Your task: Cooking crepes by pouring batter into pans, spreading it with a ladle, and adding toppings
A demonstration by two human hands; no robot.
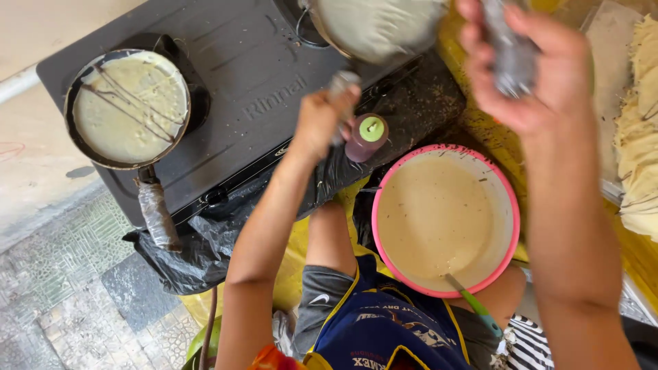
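Below hands, pink bowl (pixel 510 226) w/ batter (pixel 432 219)

pale raised logo (pixel 277 98) on the black stove (pixel 226 82).

The view holds two batter-coated pans, one (pixel 129 108) at nine o'clock and one (pixel 375 27) at twelve, one pink-rimmed bowl of batter (pixel 444 219) at four, one small maroon bottle (pixel 366 137) at centre, and two hands, left (pixel 321 120) and right (pixel 528 65).
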